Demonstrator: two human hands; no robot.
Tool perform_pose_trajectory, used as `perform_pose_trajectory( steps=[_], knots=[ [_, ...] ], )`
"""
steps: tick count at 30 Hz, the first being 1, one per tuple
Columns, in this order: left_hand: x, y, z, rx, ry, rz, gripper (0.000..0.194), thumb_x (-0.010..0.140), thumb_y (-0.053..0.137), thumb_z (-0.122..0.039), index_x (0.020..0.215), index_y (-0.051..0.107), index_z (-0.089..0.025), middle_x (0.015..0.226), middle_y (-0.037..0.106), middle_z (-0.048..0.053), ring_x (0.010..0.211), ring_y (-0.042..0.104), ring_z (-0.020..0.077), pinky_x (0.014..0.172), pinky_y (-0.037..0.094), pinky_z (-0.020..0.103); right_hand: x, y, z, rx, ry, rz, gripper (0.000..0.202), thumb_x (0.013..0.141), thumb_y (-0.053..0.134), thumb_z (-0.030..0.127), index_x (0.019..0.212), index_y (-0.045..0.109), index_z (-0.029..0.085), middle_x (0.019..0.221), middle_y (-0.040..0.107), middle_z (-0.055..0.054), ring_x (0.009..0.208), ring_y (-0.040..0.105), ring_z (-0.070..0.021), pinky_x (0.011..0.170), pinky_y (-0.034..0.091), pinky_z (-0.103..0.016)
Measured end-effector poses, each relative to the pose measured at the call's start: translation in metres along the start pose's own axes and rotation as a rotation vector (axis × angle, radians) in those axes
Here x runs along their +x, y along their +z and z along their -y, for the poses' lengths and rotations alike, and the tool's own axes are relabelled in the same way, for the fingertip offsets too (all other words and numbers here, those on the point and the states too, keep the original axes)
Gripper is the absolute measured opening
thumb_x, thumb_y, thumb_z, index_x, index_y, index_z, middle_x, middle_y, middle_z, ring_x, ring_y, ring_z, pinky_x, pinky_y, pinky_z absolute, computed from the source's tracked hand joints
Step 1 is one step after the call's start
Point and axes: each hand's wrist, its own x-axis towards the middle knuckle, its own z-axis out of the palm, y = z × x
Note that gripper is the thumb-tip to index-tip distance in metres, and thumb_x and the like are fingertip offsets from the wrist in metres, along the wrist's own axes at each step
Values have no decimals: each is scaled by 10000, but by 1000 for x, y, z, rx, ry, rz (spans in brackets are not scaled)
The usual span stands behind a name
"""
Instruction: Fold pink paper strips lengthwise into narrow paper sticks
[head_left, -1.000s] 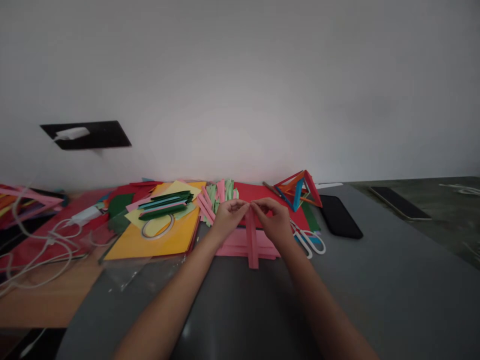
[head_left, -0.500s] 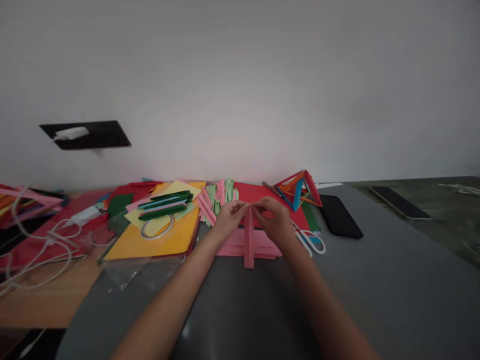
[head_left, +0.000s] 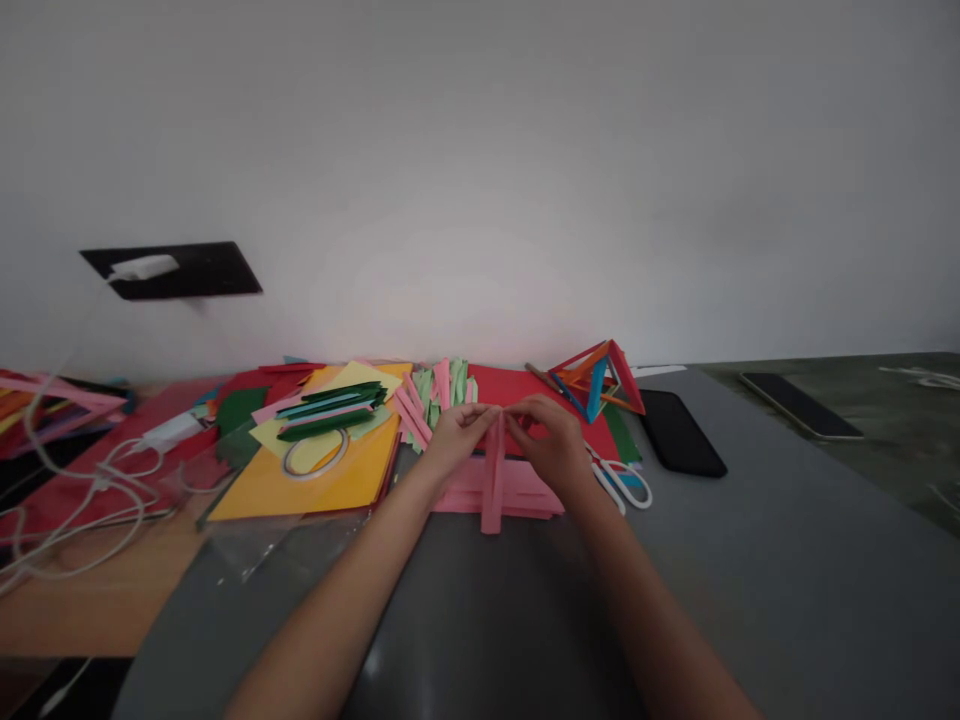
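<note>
A pink paper strip hangs down between my two hands, pinched at its top end. My left hand grips that end from the left, thumb and forefinger together. From the right, my right hand pinches the same end, the fingertips of both hands nearly touching. Beneath the strip lies a stack of pink paper sheets on the grey table. White-handled scissors rest beside my right wrist. Behind my hands is a red paper sheet, partly covered.
Left, yellow paper carries folded green strips and a tape roll. Pink and green strips lie behind. A coloured paper frame and black phone are right. White cables tangle far left.
The lower end of the pink strip has swung slightly left and turned a little. Both hands keep their pinch in nearly the same place.
</note>
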Motion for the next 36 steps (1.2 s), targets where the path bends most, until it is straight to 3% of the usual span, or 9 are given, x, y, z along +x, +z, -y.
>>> perform_pose_trajectory(
  steps=[5,10,19,27,31,36],
  knots=[
    [-1,2,0,-61,8,25,236,617,658,-281,808,652,-144,769,660,34,712,566,121,678,407,226,1,-1,1,-53,-18,-14,110,759,485,191,738,592,188,666,547,-22,598,486,-126,588,412,-249],
    [-1,2,0,-33,4,-29,211,614,659,-270,781,657,-142,758,668,35,687,573,124,667,413,230,0,-2,3,-87,-49,9,116,761,471,185,719,579,184,661,538,-23,609,487,-128,592,404,-244],
    [0,3,5,-62,31,-3,190,610,657,-285,726,654,-136,703,662,23,660,576,127,665,424,238,-1,-2,6,-259,-85,58,134,768,469,186,698,583,178,647,550,-26,594,490,-125,581,375,-230],
    [-1,4,0,-26,11,-51,239,594,657,-334,735,663,-141,702,664,26,635,574,127,612,431,236,-1,-4,6,-204,-76,63,145,764,472,189,756,616,197,701,582,-38,639,520,-138,604,397,-243],
    [-1,3,-1,29,47,-59,229,615,639,-338,727,666,-140,668,654,21,611,565,122,583,421,225,-1,-2,7,-70,27,-2,103,725,509,206,731,610,185,686,580,-30,601,507,-128,585,414,-245],
    [-1,2,1,108,162,-51,203,661,604,-325,731,652,-141,690,647,29,653,571,131,609,424,225,1,4,5,226,325,-36,159,719,512,275,646,591,158,612,597,-25,571,541,-135,554,437,-245]
  ],
)
